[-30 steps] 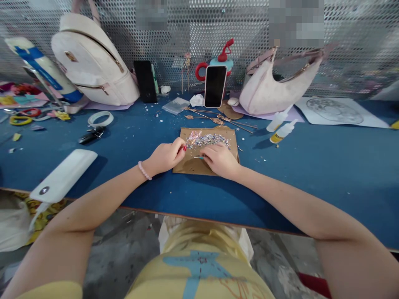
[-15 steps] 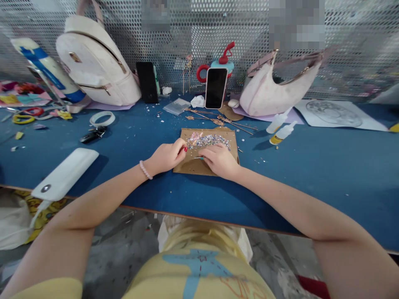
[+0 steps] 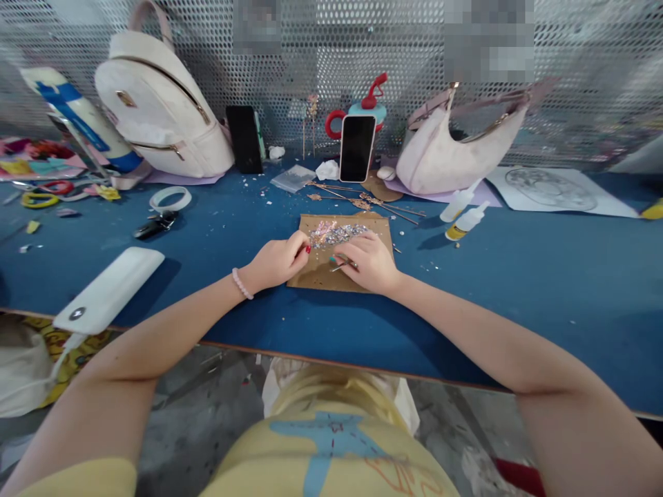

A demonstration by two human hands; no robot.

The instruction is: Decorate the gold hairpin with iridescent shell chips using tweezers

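A piece of brown cardboard [image 3: 321, 277] lies on the blue table, with a heap of small shiny beads or rhinestones [image 3: 339, 234] along its far half. My left hand [image 3: 277, 261], wearing a pink bead bracelet, is closed in a pinch over the cardboard's left edge. Whatever sits between its fingertips is too small to make out. Over the right side of the cardboard, my right hand [image 3: 370, 264] grips slim metal tweezers [image 3: 342, 265] between thumb and fingers. The tweezers point left, just on the near side of the beads.
Behind the cardboard lie thin gold-coloured stems [image 3: 357, 198] and a phone [image 3: 357, 148] standing upright. Two small glue bottles [image 3: 466, 221] stand to the right. On the left are a tape roll [image 3: 170, 199], a black clip-like object [image 3: 154, 224] and a white power bank [image 3: 110, 288].
My right hand has turned slightly, and more of the tweezers shows below its fingers. The left hand keeps its pinch in nearly the same spot.
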